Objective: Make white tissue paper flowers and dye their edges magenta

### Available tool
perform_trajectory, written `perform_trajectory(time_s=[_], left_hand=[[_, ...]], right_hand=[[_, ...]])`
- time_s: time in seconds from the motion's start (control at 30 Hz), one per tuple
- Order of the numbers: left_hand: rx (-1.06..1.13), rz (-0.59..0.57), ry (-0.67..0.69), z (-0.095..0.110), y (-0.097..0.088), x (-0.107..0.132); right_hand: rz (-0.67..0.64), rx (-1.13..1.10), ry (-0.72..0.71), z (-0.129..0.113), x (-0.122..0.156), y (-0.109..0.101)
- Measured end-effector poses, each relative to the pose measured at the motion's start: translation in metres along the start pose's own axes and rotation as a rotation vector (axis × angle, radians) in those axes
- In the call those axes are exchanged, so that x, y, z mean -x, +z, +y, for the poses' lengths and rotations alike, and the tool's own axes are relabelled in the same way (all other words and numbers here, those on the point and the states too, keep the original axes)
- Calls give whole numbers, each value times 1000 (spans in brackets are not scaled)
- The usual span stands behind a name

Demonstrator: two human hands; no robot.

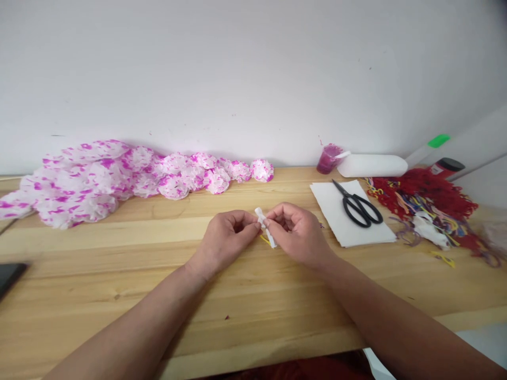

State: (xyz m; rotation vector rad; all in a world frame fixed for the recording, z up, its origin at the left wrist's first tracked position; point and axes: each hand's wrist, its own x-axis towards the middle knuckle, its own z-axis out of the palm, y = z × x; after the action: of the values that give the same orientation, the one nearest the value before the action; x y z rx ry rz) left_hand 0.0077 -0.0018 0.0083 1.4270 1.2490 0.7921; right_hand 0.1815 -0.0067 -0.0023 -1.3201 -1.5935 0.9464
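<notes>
A narrow folded strip of white tissue paper [266,228] is pinched between both hands at the middle of the wooden table [253,295]. My left hand [227,237] grips it from the left with fingers curled. My right hand [295,232] grips it from the right, fingers closed. A bit of yellow wire [264,240] shows under the strip, between the two hands.
Several pink-and-white tissue flowers [119,177] lie along the wall at the left. Black scissors [358,205] rest on a stack of white paper [348,214]. A pink cup [328,158], a white roll [372,165] and tangled coloured wires [431,206] sit at right. A dark phone [10,277] lies at the left edge.
</notes>
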Motion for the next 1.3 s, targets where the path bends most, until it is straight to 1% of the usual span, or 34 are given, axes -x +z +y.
perform_trajectory(time_s=[0.17, 0.37, 0.47, 0.57, 0.67, 0.77, 0.83, 1.1, 1.3], left_hand=[[3, 2, -20, 3, -1, 1], [-48, 9, -19, 3, -1, 1], [-15, 9, -28, 1, -1, 0], [63, -3, -42, -1, -1, -1], [136, -24, -52, -1, 0, -1], [192, -19, -46, 0, 1, 0], [215, -13, -46, 1, 1, 0], [179, -40, -17, -3, -1, 0], [185, -42, -24, -4, -2, 0]], right_hand=[[-13, -75, 40, 2, -1, 2], [-3, -41, 4, 2, 0, 5], [1, -21, -8, 2, 1, 5], [6, -9, -23, 3, 1, 4], [27, 32, -89, 2, 2, 4], [41, 69, -183, -2, 4, 3], [30, 70, -208, -5, 5, 2], [15, -3, -137, -6, 3, 3], [8, 11, -146, -6, 3, 3]])
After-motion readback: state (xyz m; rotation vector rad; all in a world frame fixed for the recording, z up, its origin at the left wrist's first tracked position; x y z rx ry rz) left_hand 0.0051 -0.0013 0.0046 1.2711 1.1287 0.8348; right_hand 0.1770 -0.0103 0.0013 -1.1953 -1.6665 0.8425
